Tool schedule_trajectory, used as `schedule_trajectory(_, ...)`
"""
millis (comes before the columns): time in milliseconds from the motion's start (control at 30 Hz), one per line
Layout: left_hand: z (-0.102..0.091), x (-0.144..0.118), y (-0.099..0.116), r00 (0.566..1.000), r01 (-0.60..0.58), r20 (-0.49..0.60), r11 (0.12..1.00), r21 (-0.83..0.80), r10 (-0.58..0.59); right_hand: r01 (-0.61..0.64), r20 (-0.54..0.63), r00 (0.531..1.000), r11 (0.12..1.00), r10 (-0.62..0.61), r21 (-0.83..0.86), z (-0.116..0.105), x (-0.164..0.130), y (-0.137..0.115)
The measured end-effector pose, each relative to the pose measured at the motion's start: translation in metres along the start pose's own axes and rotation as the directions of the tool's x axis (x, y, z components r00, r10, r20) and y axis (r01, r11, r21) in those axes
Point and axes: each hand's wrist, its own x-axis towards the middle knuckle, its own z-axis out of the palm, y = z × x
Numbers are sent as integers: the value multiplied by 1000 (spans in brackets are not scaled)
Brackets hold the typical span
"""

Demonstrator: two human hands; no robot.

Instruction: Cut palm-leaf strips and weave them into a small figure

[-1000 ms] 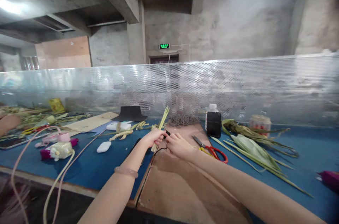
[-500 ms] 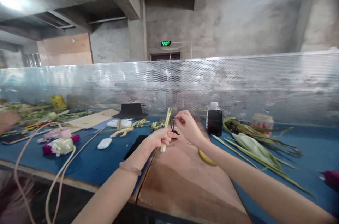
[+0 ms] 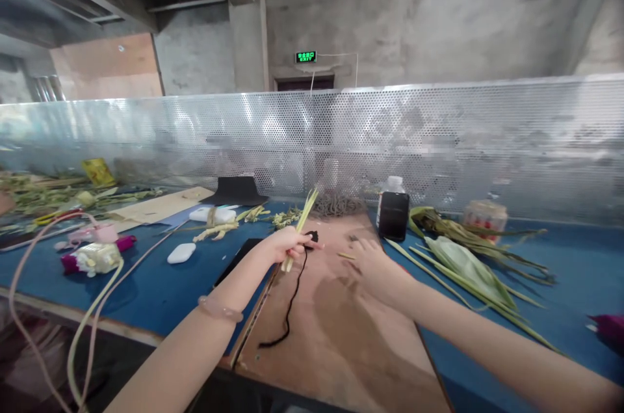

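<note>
My left hand [image 3: 285, 245] grips a small bundle of pale green leaf strips [image 3: 298, 227] that points up and away from me. A black string [image 3: 291, 299] is wound on the bundle at my fingers and hangs down onto the brown board [image 3: 336, 335]. My right hand [image 3: 370, 263] lies low over the board to the right of the bundle, palm down and fingers spread, holding nothing. A short bit of strip [image 3: 345, 255] lies just left of its fingertips.
A dark bottle with a white cap [image 3: 392, 211] stands behind my right hand. Long green leaves [image 3: 463, 263] lie at the right. A pile of dark strings [image 3: 338, 205] is at the board's far end. A white case [image 3: 181, 253], a phone [image 3: 241, 255] and leaf scraps lie left. A perforated metal screen [image 3: 439, 140] backs the table.
My right hand let go of the black string near the bundle and dropped to the board. The string's free end now trails down over the board. The scissors are out of sight.
</note>
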Motion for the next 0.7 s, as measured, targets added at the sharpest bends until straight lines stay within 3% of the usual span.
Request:
schedule_trajectory(33, -1, -2, 2, 1000, 7, -28, 999, 33, -6, -20, 107, 994, 988, 37, -155, 7, -4, 19)
schedule_trajectory(100, -5, -7, 6, 1000, 15, -27, 998, 60, -13, -49, 261, 956, 951, 133, -306, 16, -9, 47)
schedule_trajectory(200, -10, -13, 12, 999, 28, -42, 996, 85, -25, -136, 426, 866, 943, 262, -305, 18, -6, 62)
schedule_trajectory(300, -12, -21, 18, 997, 1, -71, 992, 124, 8, -157, 566, 771, 949, 291, -274, 10, 1, 59)
schedule_trajectory(433, -10, -34, 29, 982, -183, -26, 978, 102, 187, -284, 569, 728, 923, 383, -259, 2, 1, 70)
schedule_trajectory(600, -2, -43, 37, 945, -322, -16, 942, 95, 325, -358, 634, 672, 917, 383, -175, -1, -10, 98)
schedule_trajectory(700, 7, -44, 36, 902, -430, 9, 897, 103, 431, -402, 550, 674, 869, 493, -286, -3, -8, 100)
